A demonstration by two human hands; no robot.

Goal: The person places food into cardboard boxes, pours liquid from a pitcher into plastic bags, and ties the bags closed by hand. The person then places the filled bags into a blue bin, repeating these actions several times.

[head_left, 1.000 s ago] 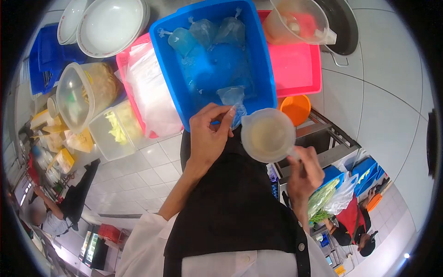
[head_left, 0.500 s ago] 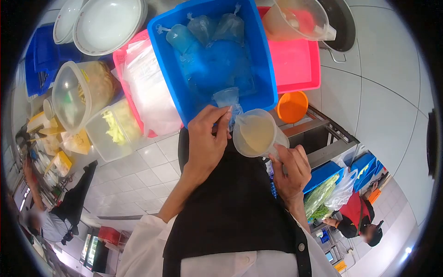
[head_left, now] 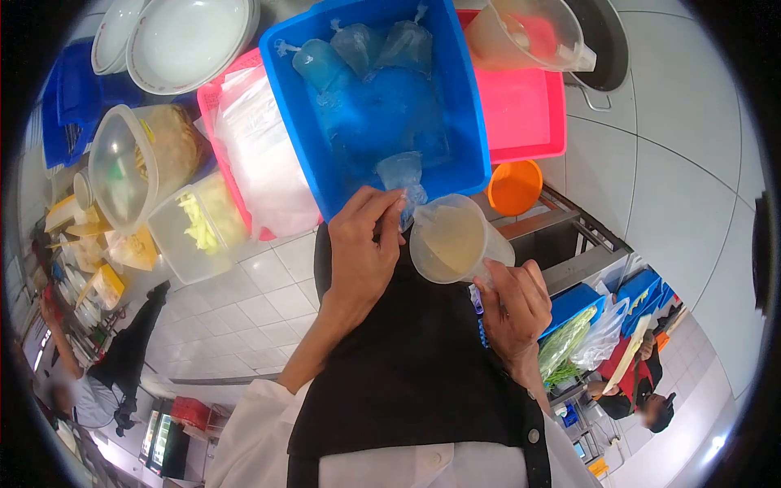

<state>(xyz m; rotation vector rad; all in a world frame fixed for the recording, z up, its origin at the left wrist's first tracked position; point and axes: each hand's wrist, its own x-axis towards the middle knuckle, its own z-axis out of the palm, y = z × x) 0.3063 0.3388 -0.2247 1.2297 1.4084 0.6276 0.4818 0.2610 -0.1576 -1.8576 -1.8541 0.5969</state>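
My left hand (head_left: 364,248) pinches a small clear plastic bag (head_left: 400,172) by its upper part, at the near edge of the blue tub (head_left: 482,122). The bag's body hangs inside the tub. In my right hand (head_left: 517,311) is the handle of a translucent measuring jug (head_left: 449,242) with cloudy, pale yellowish liquid in it. The jug's spout points at the bag's mouth, close beside my left fingertips. Several tied bags of liquid (head_left: 355,50) lie at the tub's far end.
Left of the tub, a pink basket (head_left: 210,106) holds white plastic bags (head_left: 259,154). Clear containers (head_left: 122,175) and white bowls (head_left: 189,41) stand further left. To the right are a pink tray (head_left: 529,114), a larger jug (head_left: 529,37) and an orange container (head_left: 516,187). Two people work in the background.
The jug has tilted back slightly and its spout has moved a little away from the bag. My left hand keeps its pinch. The person at right now holds a long pale object.
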